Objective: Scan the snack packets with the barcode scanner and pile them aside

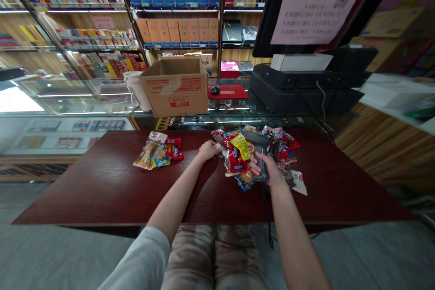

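The surface (112,186) is dark red-brown wood; its centre is the clock centre, with 12 o'clock away from the person. The near edge runs across 6 o'clock. Beyond the far edge, at 11 o'clock, stands an open cardboard box (180,95). The packet pile (238,163) lies at 2 o'clock, well inside the near edge. The smaller packet group (158,152) lies at 10 o'clock. Open room for movement: the strip of wood between pile and group, and wider areas at 8 and 4 o'clock. The right hand (271,171), at the pile, holds the handheld scanner (260,141), fingers wrapped around its grip. The left hand (208,150), at 12 o'clock, meets the pile's 9 o'clock side; its fingers are narrow, drawn together at a packet, and whether they grip it cannot be determined. The yellow packet (240,146) sits just beside the scanner head, on its 9 o'clock side. The scanner cord (266,204) crosses the near edge at 5 o'clock.
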Action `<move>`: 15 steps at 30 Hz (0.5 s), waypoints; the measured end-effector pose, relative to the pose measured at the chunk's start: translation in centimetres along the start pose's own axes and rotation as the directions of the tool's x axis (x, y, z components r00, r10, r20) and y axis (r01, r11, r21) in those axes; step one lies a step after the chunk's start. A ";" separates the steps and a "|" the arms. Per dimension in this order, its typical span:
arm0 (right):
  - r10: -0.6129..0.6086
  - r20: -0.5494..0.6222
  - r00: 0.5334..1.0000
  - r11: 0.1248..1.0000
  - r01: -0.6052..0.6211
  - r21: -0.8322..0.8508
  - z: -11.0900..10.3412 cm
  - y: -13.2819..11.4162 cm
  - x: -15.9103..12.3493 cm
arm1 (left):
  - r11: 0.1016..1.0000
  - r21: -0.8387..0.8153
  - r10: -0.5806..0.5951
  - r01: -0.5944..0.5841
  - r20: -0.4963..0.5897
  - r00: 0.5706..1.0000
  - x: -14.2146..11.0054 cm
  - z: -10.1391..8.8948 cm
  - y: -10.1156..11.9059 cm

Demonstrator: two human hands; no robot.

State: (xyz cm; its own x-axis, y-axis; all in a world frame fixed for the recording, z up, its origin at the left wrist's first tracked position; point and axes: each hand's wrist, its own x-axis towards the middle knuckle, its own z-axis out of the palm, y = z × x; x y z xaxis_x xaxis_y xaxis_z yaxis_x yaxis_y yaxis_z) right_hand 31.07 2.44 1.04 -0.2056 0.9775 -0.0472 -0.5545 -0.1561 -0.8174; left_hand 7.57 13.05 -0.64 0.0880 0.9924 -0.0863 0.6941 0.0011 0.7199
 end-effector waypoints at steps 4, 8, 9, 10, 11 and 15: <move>-0.006 -0.006 1.000 1.000 0.006 -0.009 0.2 -0.1 0.0 | 0.979 -0.204 0.024 -0.025 -0.011 1.000 -0.5 -0.4 0.0; 0.007 -0.003 1.000 1.000 -0.007 -0.006 0.3 -0.1 0.0 | 0.766 -0.639 0.061 -0.070 -0.037 0.997 -1.3 -1.7 0.2; 0.009 -0.001 1.000 1.000 -0.009 -0.007 0.3 -0.1 0.0 | 0.717 -0.689 0.073 -0.102 -0.071 0.995 -1.4 -2.2 0.3; 0.008 0.001 1.000 1.000 -0.008 -0.006 0.3 -0.1 0.0 | 0.680 -0.719 0.084 -0.143 -0.117 0.990 -1.5 -2.8 0.3; 0.010 0.005 1.000 1.000 -0.010 -0.006 0.3 -0.1 -0.1 | 0.648 -0.738 0.093 -0.187 -0.167 0.982 -1.7 -3.4 0.3; 0.039 0.057 0.998 0.999 -0.039 -0.008 0.5 0.1 -0.2 | 0.561 -0.776 0.062 -0.287 -0.306 0.950 -2.6 -5.1 0.4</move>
State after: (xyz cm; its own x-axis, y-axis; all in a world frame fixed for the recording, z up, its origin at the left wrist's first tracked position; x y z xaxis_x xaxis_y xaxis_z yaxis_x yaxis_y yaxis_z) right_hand 30.65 2.15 1.23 -0.2724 0.9611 -0.0466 -0.5399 -0.1927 -0.8194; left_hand 3.94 11.09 3.39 -0.0919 0.9804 0.1740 -0.1903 -0.1888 0.9634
